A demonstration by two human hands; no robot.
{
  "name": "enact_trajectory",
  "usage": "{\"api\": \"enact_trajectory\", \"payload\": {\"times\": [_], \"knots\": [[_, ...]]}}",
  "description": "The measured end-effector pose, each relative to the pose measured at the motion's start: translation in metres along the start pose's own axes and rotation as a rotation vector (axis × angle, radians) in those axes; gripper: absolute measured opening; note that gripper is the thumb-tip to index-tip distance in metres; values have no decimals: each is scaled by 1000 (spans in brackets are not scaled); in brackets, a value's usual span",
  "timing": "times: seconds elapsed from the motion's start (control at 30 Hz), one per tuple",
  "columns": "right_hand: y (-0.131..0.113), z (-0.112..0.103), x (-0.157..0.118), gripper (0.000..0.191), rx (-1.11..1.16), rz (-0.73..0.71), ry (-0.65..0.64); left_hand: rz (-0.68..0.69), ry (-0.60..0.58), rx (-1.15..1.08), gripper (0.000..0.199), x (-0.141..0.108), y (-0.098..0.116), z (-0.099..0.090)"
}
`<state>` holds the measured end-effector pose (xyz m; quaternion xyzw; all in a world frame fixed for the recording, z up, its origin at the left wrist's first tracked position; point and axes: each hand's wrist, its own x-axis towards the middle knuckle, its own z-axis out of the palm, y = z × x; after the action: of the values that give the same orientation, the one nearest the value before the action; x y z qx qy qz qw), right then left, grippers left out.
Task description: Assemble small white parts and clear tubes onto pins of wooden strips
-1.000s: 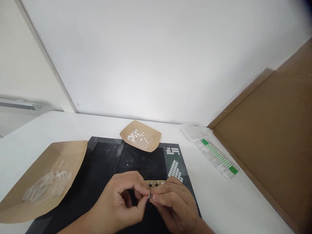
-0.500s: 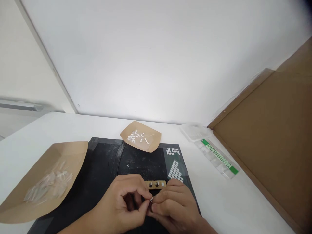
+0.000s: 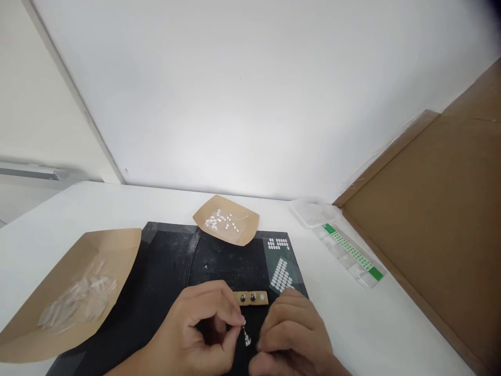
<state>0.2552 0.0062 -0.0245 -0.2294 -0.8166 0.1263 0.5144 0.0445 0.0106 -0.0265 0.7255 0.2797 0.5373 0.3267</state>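
Pinched between thumb and forefinger of the left hand (image 3: 188, 324), a small silvery piece (image 3: 247, 339) hangs tilted by its white upper end, above the black mat (image 3: 164, 277) and between the two hands. Farthest left, a large brown paper tray (image 3: 109, 243) holds a loose heap of clear plastic pieces (image 3: 78, 303) and overlaps the mat. Toward the middle, a smaller paper tray (image 3: 248, 219) with white bits (image 3: 221, 219) scattered in it sits across the mat's far edge. Just beyond the left fingertips lies a tan strip (image 3: 248, 302) bearing two dark knobs (image 3: 252, 297) and a white dot (image 3: 262, 297). Right of the dangling piece, near but apart, the right hand (image 3: 293, 331) curls its fingers; whether it grips anything I cannot tell. White ovals (image 3: 281, 274) show behind it, then a green-labelled clear bag (image 3: 352, 256) and brown cardboard (image 3: 430, 209)
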Motion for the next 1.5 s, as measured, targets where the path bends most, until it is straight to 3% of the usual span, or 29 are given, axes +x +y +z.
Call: {"api": "enact_trajectory", "payload": {"times": [0.07, 0.17, 0.27, 0.37, 0.57, 0.77, 0.93, 1.1, 1.33, 1.5], "knots": [[0, -8, -2, 30, -26, 57, 44, 21, 12, 31, 28, 0, 0, -2], [4, -16, -5, 29, -48, 274, 120, 51, 25, 86, 31, -2, -2, -5], [8, -14, -7, 26, 19, 435, 89, 61, 34, 134, 32, -3, -6, -8], [7, -8, -6, 24, 83, 506, 13, 50, 48, 156, 28, -2, -9, -11], [3, -7, 2, 6, 153, 426, -30, 43, 58, 161, 22, 1, -8, -12], [-1, 5, 2, 25, 217, 495, -29, 88, 37, 157, 28, -3, -6, -8], [-8, 12, 1, 10, 260, 572, -125, 119, 29, 133, 29, -4, -6, -5], [-9, 14, -1, 8, 275, 638, -118, 118, 29, 145, 27, -2, -6, -5], [-7, 13, 1, 8, 186, 508, -65, 66, -30, 160, 24, -7, -6, -8], [-4, 11, 0, 11, 202, 534, -68, 61, -31, 168, 23, -5, -4, -9]]}}
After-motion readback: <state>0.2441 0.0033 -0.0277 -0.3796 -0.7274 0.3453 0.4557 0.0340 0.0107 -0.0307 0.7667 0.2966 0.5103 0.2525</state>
